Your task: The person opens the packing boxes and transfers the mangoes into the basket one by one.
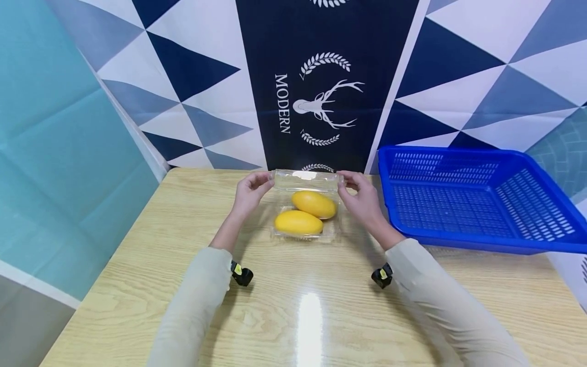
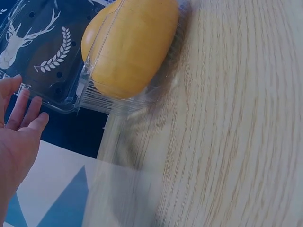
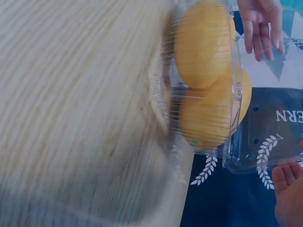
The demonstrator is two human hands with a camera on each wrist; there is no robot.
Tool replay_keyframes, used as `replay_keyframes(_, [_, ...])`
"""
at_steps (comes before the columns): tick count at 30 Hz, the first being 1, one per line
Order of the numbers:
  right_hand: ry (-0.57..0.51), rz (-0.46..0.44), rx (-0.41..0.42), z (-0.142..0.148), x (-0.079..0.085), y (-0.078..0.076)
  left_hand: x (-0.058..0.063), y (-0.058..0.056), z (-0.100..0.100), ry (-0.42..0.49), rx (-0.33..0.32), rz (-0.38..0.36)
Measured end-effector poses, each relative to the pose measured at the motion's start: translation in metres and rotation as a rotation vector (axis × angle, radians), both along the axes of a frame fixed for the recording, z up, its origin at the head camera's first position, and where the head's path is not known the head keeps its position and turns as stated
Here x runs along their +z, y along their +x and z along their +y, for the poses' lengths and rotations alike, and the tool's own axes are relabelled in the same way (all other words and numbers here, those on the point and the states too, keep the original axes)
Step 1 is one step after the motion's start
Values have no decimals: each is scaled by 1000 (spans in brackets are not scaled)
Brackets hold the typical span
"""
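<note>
Two yellow mangoes [image 1: 299, 223] lie in a clear plastic clamshell box [image 1: 331, 230] on the table. Its hinged lid [image 1: 306, 181] stands raised at the back. My left hand [image 1: 250, 192] pinches the lid's left edge between thumb and fingertips; in the left wrist view the other fingers [image 2: 32, 113] spread beside that edge. At the opposite edge, my right hand [image 1: 361, 198] pinches the lid, as the right wrist view also shows with its fingers [image 3: 285, 175] there. Seen from the right wrist, the mangoes [image 3: 202, 45] show through the ribbed plastic wall.
A blue perforated plastic basket [image 1: 463, 235] stands at the table's back right, near my right forearm. The wood-grain table [image 1: 275, 306] ends behind the box at a patterned cloth [image 1: 321, 30] with a deer print. A small black wrist camera [image 1: 242, 274] hangs below each sleeve.
</note>
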State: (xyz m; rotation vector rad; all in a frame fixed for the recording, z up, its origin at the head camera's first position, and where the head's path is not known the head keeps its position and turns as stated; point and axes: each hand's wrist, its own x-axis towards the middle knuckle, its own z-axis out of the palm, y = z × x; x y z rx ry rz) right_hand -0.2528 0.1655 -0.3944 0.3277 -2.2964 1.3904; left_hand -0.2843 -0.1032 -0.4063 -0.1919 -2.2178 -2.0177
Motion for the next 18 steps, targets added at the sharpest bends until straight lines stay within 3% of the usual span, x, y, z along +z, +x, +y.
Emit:
replay_keyframes(8, [-90,-84,-13,-3,-2,-6,-4,-3,3,77,5,6])
replay_keyframes(18, [-111,-138,-45,-3,4,-13,-3,-7,6,111,15,45])
